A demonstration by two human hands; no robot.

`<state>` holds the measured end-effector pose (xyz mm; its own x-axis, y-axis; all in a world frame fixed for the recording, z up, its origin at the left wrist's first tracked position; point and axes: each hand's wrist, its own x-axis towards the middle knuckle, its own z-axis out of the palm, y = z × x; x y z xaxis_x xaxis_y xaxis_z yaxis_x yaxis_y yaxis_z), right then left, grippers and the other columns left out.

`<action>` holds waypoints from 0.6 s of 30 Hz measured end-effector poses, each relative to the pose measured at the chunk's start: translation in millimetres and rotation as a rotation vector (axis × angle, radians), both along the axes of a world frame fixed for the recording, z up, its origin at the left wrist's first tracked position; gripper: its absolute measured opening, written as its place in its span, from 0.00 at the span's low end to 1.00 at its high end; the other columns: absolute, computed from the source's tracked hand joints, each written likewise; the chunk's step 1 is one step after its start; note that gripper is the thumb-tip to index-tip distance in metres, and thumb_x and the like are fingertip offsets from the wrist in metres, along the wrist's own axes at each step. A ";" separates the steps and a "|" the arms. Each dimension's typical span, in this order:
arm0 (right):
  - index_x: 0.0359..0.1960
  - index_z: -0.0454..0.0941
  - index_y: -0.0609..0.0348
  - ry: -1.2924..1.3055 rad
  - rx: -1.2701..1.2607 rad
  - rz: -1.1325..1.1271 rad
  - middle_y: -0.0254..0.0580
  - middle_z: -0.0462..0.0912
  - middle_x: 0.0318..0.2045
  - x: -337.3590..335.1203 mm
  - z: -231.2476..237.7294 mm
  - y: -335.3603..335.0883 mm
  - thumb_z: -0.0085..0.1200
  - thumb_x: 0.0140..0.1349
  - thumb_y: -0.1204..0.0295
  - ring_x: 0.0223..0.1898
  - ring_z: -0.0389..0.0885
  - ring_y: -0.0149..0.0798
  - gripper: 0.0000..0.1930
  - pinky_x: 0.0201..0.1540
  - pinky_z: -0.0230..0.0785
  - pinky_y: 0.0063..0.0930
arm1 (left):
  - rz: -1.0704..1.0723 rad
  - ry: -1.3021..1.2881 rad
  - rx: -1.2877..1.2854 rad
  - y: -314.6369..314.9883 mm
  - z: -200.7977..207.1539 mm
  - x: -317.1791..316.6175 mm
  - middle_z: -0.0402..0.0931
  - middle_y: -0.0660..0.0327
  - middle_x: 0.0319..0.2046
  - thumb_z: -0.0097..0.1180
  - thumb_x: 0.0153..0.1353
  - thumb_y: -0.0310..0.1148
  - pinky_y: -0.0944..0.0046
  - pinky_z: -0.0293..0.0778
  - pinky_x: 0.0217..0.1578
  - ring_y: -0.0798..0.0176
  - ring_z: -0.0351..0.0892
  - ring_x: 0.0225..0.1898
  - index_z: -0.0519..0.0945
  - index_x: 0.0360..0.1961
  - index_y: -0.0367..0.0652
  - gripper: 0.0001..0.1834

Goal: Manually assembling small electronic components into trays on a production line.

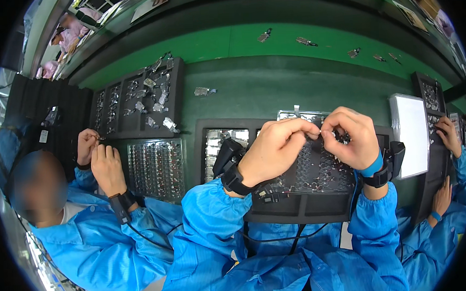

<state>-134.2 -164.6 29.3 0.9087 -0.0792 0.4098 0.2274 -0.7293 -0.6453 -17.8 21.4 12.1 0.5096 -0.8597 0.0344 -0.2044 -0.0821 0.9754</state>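
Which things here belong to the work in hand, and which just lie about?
Apparently in use:
- left hand, right hand
- clear tray of small parts below
- black divided tray

Apparently lying about:
- white panel, right
- loose metal parts on green surface

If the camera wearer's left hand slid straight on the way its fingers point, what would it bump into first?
Most likely the wearer's own right hand, which faces the left hand across a small gap, though exact depth is hard to judge.

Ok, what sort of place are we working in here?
Likely an electronics assembly line: a long green bench, black trays of small metallic parts, and co-workers' blue smocks on both sides.
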 end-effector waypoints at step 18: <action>0.30 0.79 0.62 -0.143 -0.021 -0.078 0.41 0.83 0.29 -2.0 -2.0 6.0 0.65 0.49 0.82 0.30 0.85 0.41 0.08 0.32 0.76 0.30 | 0.139 0.140 -0.123 -3.1 -11.8 -6.8 0.80 0.66 0.23 0.61 0.68 0.25 0.72 0.69 0.23 0.78 0.75 0.23 0.83 0.45 0.30 0.09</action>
<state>-136.2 -158.6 27.3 0.8324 -0.1371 0.5369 0.2584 -0.7611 -0.5949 -24.6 18.4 0.3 0.6297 -0.7749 0.0547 -0.0610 0.0208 0.9979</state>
